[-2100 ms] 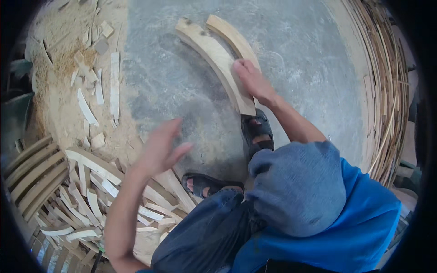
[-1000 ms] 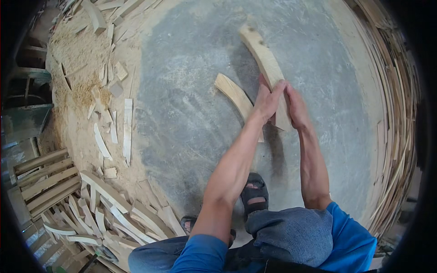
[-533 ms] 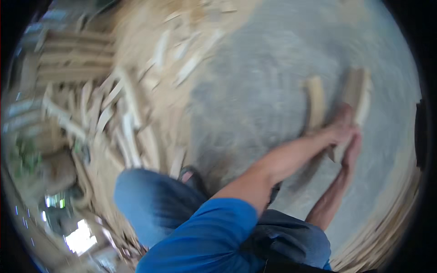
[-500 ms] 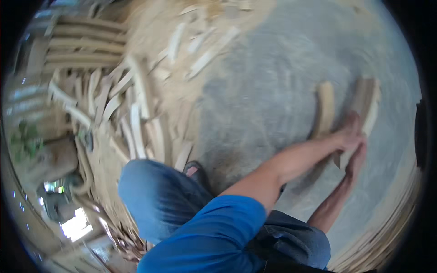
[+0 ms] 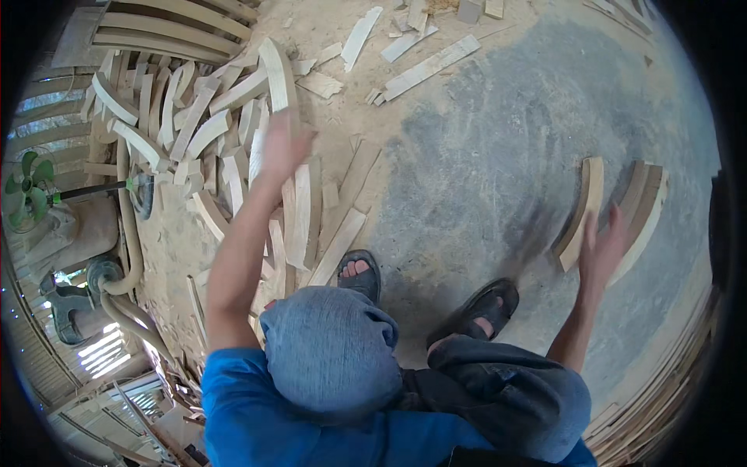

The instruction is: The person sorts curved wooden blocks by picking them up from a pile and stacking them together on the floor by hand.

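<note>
My left hand (image 5: 285, 152) is over the heap of curved wooden pieces on the left, in front of a long pale curved piece (image 5: 278, 74). Motion smears its fingers, and I cannot tell whether it touches wood. On the right, my right hand (image 5: 604, 247) is open, thumb and fingers apart. It lies between a single curved wooden piece (image 5: 589, 198) and curved pieces set side by side (image 5: 643, 198), overlapping the near ends of both. Contact with them cannot be made out.
Several curved offcuts (image 5: 206, 132) crowd the left floor, with flat scraps (image 5: 432, 68) farther off. Slatted wood (image 5: 167, 31) stands at the far left, near a green fan (image 5: 33, 187). My sandalled feet (image 5: 359, 274) are on the dusty floor. Long thin strips (image 5: 661, 389) line the right edge.
My left hand has left the pieces on the right and swung across to the heap on the left. My right hand has stayed by the right pieces, now with fingers spread.
</note>
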